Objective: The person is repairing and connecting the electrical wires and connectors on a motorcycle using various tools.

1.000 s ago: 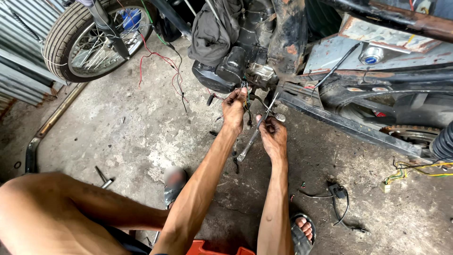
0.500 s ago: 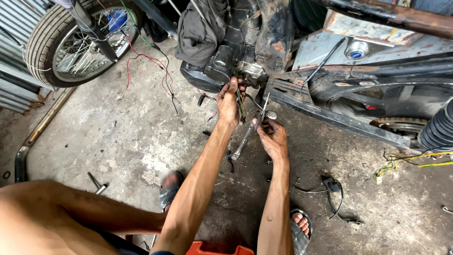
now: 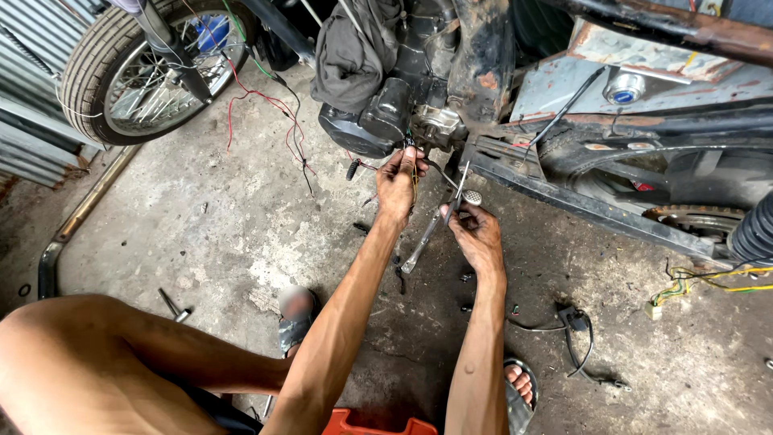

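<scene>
Head view: left hand (image 3: pixel 398 181) pinches thin wires (image 3: pixel 414 165) just under the motorcycle engine (image 3: pixel 386 121), fingers closed on them. Right hand (image 3: pixel 475 234), beside and lower, grips a slim metal tool (image 3: pixel 461 187), fingers curled around it.

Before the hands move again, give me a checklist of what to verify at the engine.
1. Left hand grips the wires at the engine: ok.
2. Right hand holds a tool near the kick lever: ok; tool type: cannot tell.
3. Wires joined or loose at the engine: cannot tell.
4. Rag draped clear of both hands: ok.
5. Concrete floor free of loose parts by the feet: not ok.
</scene>
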